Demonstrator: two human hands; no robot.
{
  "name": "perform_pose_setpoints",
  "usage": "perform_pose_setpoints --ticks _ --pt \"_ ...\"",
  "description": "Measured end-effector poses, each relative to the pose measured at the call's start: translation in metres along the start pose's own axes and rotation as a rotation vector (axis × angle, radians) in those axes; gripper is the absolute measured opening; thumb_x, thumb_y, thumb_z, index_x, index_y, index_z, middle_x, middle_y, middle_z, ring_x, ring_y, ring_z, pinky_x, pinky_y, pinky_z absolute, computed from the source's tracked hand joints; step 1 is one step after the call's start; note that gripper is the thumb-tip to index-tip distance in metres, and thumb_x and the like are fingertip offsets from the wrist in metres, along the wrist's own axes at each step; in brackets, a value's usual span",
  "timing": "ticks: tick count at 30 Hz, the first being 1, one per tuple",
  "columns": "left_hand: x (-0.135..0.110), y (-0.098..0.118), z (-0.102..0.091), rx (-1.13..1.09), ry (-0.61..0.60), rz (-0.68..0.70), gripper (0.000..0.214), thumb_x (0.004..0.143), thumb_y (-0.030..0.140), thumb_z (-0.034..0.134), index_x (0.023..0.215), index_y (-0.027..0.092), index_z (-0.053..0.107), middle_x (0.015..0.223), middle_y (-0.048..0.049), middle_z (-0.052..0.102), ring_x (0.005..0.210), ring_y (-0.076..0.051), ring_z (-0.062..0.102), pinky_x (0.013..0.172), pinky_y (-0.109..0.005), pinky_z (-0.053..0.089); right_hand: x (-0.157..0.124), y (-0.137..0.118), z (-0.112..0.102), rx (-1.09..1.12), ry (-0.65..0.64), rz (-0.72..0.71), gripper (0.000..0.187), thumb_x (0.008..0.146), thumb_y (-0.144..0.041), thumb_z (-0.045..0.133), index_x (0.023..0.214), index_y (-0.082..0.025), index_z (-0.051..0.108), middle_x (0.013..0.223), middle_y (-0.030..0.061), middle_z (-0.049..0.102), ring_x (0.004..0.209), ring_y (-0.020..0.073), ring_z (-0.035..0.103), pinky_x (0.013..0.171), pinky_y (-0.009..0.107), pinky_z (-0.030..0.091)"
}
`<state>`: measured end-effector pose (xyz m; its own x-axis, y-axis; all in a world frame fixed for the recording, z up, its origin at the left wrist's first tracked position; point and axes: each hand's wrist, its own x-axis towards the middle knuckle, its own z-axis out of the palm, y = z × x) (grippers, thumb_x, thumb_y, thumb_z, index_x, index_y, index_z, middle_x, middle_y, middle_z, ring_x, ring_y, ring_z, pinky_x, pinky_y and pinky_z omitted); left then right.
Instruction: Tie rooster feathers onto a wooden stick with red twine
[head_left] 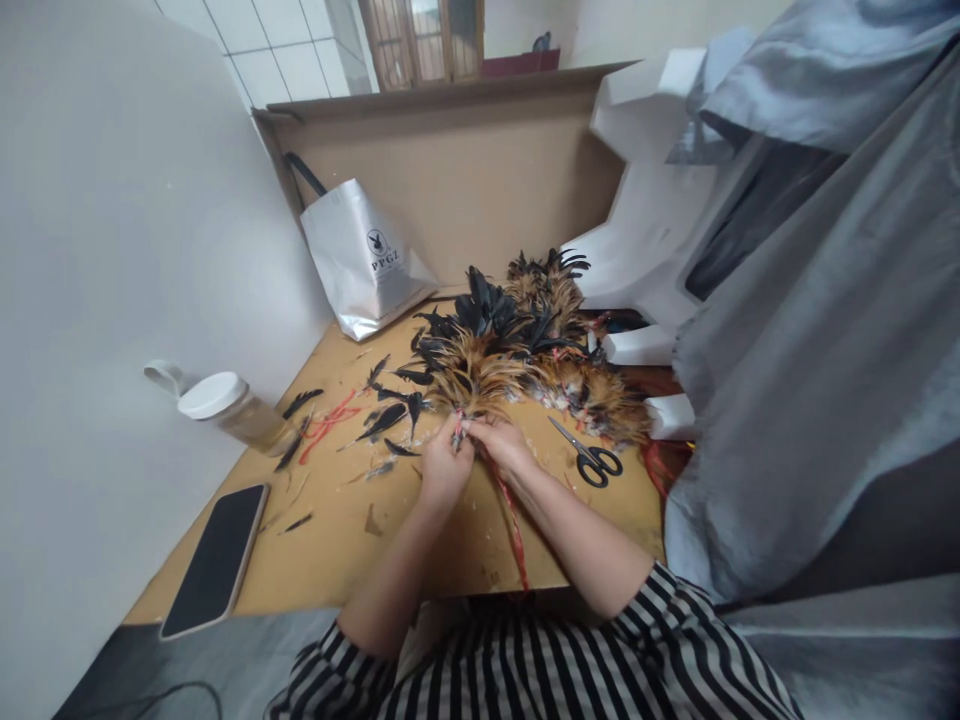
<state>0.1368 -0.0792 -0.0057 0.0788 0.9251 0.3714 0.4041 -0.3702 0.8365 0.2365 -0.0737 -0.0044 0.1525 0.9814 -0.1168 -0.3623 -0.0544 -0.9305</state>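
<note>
Near the middle of the table, my left hand (pixel 448 462) is closed around the quill end of a bundle of brown feathers (pixel 476 372). My right hand (pixel 502 445) pinches at the same end, where a bit of red string shows. From under my right hand a red string (pixel 516 535) hangs down past the table's front edge. Black feathers (pixel 486 305) lie just behind the bundle. More brown feather bunches (pixel 592 395) are piled to the right. Black-handled scissors (pixel 596 462) rest on the table beside my right forearm.
Loose black feathers (pixel 384 420) and red string scraps (pixel 328 425) lie at left. A lidded bottle (pixel 240 410) and a phone (pixel 217 560) are along the left edge. Behind stands a silver bag (pixel 360 265) against cardboard (pixel 465 180). Grey cloth (pixel 832 330) hangs at right.
</note>
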Motion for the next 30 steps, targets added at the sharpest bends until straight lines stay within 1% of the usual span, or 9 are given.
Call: perform_pose_setpoints --ticks 4,6,9,13,17,20,25,27,30 --pt "-0.001 0.015 -0.005 -0.263 -0.064 -0.151 0.043 0.073 0.035 0.059 0.111 0.015 0.061 0.081 -0.0054 0.065 0.072 -0.016 0.059 0.068 -0.028 0.047 -0.002 -0.008 -0.003 0.105 0.025 0.032 0.031 0.047 -0.034 0.077 0.056 -0.015 0.053 0.05 -0.0017 0.058 0.045 0.0089 0.05 0.046 0.02 0.037" --pt "-0.002 0.021 -0.009 -0.424 -0.129 -0.324 0.045 0.075 0.046 0.055 0.106 0.014 0.062 0.063 -0.0018 0.06 0.051 -0.012 0.052 0.051 -0.024 0.042 -0.005 -0.015 -0.003 0.124 -0.046 0.052 0.033 0.049 -0.035 0.077 0.057 -0.015 0.053 0.049 -0.0009 0.058 0.041 0.0089 0.049 0.041 0.02 0.035" --pt "-0.004 0.026 -0.014 -0.634 -0.163 -0.489 0.047 0.072 0.056 0.055 0.085 0.012 0.064 0.054 -0.0007 0.055 0.041 -0.009 0.045 0.041 -0.021 0.033 -0.01 -0.024 -0.004 0.124 -0.194 0.079 0.035 0.053 -0.039 0.075 0.053 -0.014 0.051 0.043 -0.0011 0.054 0.034 0.0086 0.047 0.034 0.019 0.027" --pt "-0.006 0.026 -0.018 -0.826 -0.177 -0.542 0.038 0.065 0.047 0.067 0.082 0.014 0.062 0.057 0.0013 0.054 0.044 -0.006 0.043 0.04 -0.017 0.028 -0.012 -0.027 -0.005 0.101 -0.257 0.102 0.034 0.055 -0.039 0.075 0.054 -0.013 0.052 0.041 -0.0006 0.054 0.031 0.0056 0.041 0.032 0.017 0.019" --pt "-0.007 0.023 -0.02 -0.939 -0.21 -0.572 0.035 0.064 0.041 0.071 0.082 0.013 0.061 0.061 0.0009 0.054 0.044 -0.003 0.038 0.039 -0.015 0.022 -0.01 -0.023 -0.008 0.101 -0.283 0.112 0.032 0.056 -0.038 0.074 0.055 -0.012 0.054 0.041 -0.0008 0.054 0.03 0.0012 0.026 0.033 0.018 0.01" --pt "-0.008 0.023 -0.023 -0.985 -0.24 -0.63 0.035 0.062 0.039 0.074 0.078 0.011 0.058 0.063 -0.0012 0.055 0.044 -0.002 0.037 0.038 -0.013 0.019 -0.009 -0.023 -0.009 0.1 -0.364 0.113 0.031 0.058 -0.038 0.072 0.055 -0.012 0.055 0.04 -0.0015 0.053 0.031 0.0011 0.024 0.035 0.019 0.008" --pt "-0.012 0.023 -0.031 -1.102 -0.429 -0.768 0.039 0.06 0.042 0.074 0.078 0.011 0.058 0.056 0.0011 0.048 0.04 -0.001 0.032 0.035 -0.012 0.013 -0.012 -0.026 -0.011 0.075 -0.393 0.111 0.029 0.057 -0.035 0.073 0.053 -0.012 0.057 0.044 -0.0018 0.053 0.032 0.0008 0.025 0.036 0.02 0.008" --pt "-0.014 0.022 -0.032 -1.121 -0.492 -0.758 0.037 0.064 0.043 0.07 0.081 0.011 0.059 0.053 0.0033 0.043 0.038 -0.001 0.027 0.034 -0.013 0.011 -0.012 -0.026 -0.012 0.066 -0.414 0.118 0.029 0.058 -0.036 0.072 0.053 -0.011 0.058 0.045 -0.0022 0.053 0.032 0.0005 0.023 0.036 0.02 0.008" --pt "-0.015 0.02 -0.03 -1.086 -0.455 -0.691 0.033 0.069 0.042 0.067 0.08 0.013 0.058 0.049 0.0061 0.037 0.035 0.0 0.019 0.033 -0.013 0.009 -0.011 -0.025 -0.011 0.058 -0.417 0.119 0.031 0.059 -0.038 0.072 0.051 -0.012 0.057 0.041 -0.0037 0.049 0.033 0.0008 0.02 0.036 0.019 0.008"
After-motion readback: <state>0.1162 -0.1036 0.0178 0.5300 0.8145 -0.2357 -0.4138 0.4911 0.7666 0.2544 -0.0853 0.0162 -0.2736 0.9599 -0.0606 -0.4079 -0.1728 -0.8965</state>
